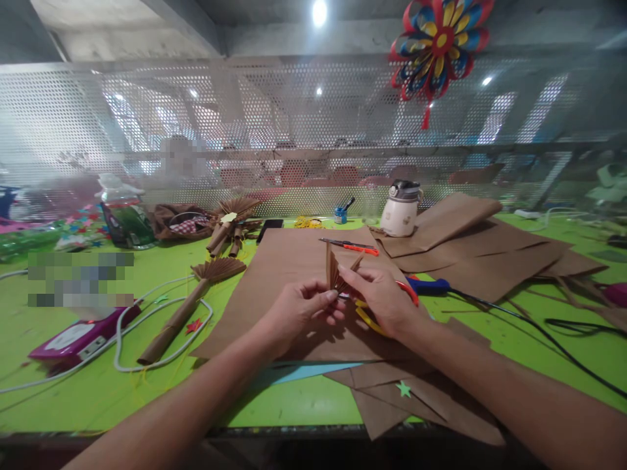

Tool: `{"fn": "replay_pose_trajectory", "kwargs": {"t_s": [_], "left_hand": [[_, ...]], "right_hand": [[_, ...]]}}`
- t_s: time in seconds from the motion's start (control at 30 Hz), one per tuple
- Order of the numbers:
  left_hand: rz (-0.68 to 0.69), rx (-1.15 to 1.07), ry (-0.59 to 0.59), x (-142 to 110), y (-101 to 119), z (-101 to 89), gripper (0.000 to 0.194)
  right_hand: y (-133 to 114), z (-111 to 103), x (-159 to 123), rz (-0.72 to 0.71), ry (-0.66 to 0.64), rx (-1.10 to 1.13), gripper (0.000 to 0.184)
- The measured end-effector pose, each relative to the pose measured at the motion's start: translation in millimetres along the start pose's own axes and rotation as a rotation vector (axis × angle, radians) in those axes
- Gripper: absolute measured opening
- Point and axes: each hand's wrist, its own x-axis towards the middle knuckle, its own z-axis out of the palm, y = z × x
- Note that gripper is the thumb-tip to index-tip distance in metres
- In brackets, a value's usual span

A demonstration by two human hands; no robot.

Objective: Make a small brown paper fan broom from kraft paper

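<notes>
Between my hands, above a large sheet of brown paper (289,261), is a small pleated brown paper fan (335,269). My left hand (306,303) pinches its gathered lower end between thumb and fingers. On the fan's right side, my right hand (382,297) has its thumb and fingers closed on the pleats. Yellow-handled scissors (368,318) show beneath my right palm; whether the hand touches them I cannot tell. Just behind the fan lies an orange-handled craft knife (350,246). A blue-handled tool with a black cord (428,285) rests right of my right hand.
Brown paper sheets (494,254) cover the right side, with scraps (382,405) at the front edge. A rolled paper stick with a fan top (179,313), a white cable and a purple power strip (81,336) lie left. A white bottle (399,212) stands behind.
</notes>
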Motion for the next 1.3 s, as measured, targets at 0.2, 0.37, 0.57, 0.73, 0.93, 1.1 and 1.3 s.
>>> {"fn": "replay_pose_trajectory", "kwargs": {"t_s": [0.2,0.37,0.57,0.73,0.93,1.1,1.3], "left_hand": [[-0.018,0.017,-0.031,0.4,-1.9,0.1,0.021],[0.002,-0.015,-0.109,-0.1,1.3,-3.5,0.021],[0.036,-0.055,-0.105,-0.6,4.9,-8.9,0.015],[-0.002,-0.057,-0.152,-1.2,5.0,-8.7,0.016],[-0.006,-0.065,-0.157,1.5,-0.7,-8.1,0.019],[-0.025,-0.097,-0.146,0.5,1.6,-8.6,0.014],[-0.035,-0.131,-0.222,-2.9,7.7,-8.9,0.016]], "right_hand": [[4.3,-0.7,-0.5,-0.161,0.089,-0.285,0.042],[2.8,-2.2,-0.6,-0.200,0.053,-0.308,0.046],[-4.7,-2.5,-5.1,-0.124,-0.152,-0.160,0.023],[-2.4,-1.4,-4.9,-0.140,-0.102,-0.160,0.018],[3.4,2.1,-2.9,-0.208,0.066,-0.336,0.017],[2.2,4.1,-5.3,-0.249,0.040,-0.324,0.019],[-9.3,-1.2,-6.4,-0.179,-0.095,-0.007,0.023]]}}
